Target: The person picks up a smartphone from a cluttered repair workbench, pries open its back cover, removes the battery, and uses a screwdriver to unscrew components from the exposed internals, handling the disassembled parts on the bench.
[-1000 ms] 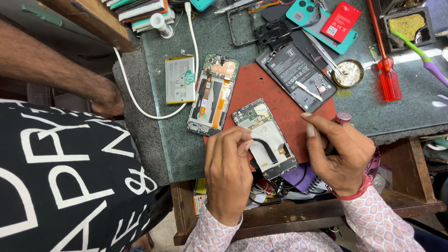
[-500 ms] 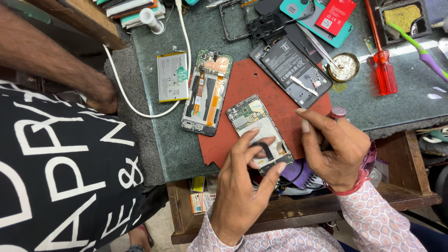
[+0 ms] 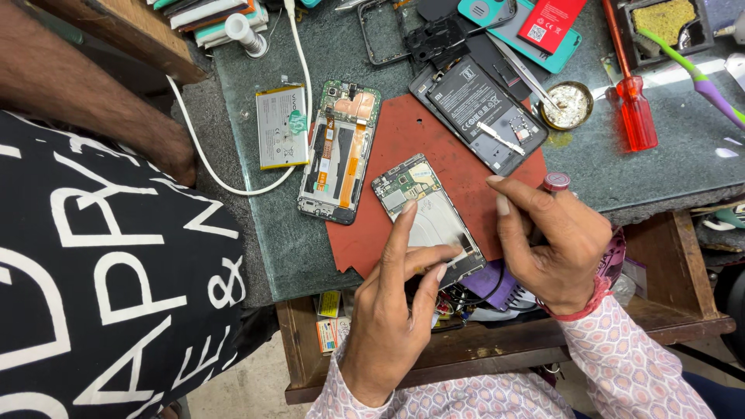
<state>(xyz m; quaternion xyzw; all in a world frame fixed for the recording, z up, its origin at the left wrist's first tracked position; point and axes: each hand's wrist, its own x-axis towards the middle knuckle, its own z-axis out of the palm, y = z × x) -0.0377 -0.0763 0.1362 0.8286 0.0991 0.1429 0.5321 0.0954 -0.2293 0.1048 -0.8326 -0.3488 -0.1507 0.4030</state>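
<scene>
- An opened phone (image 3: 428, 217), its back cover off and a green circuit board showing at its top end, lies tilted on a red mat (image 3: 403, 136) near the front edge of a dark green stone bench top (image 3: 667, 167).
- The left hand (image 3: 392, 310) comes up from below, its forefinger stretched out and pressing on the phone's left side, its thumb against the phone's lower edge. The other fingers curl loosely; it grips nothing.
- The right hand (image 3: 555, 240) sits just right of the phone, fingers curled down, its forefinger tip near the phone's right edge. A small red-capped object (image 3: 556, 181) pokes up behind the knuckles; I cannot tell whether the hand holds it.
- The phone's bottom corner reaches close to the bench edge, leaving little room toward the person. Bare red mat lies open above the phone.
- On the mat's left edge rests a second stripped phone frame (image 3: 339, 151); left of it a flat battery (image 3: 282, 126) and a looping white cable (image 3: 208, 159).
- Above right, a dark phone back (image 3: 477, 112) overlaps the mat. Beyond it sit a small round tin (image 3: 567, 105) and a red-handled screwdriver (image 3: 632, 105).
- A second person stands at the left, in a black shirt (image 3: 109, 295) with large white letters, a bare forearm (image 3: 93, 101) resting by the bench.
- Under the bench edge an open wooden drawer (image 3: 667, 264) holds tangled wires and purple parts, mostly hidden by the hands.
- The far tools are cut off at the top of the view.
</scene>
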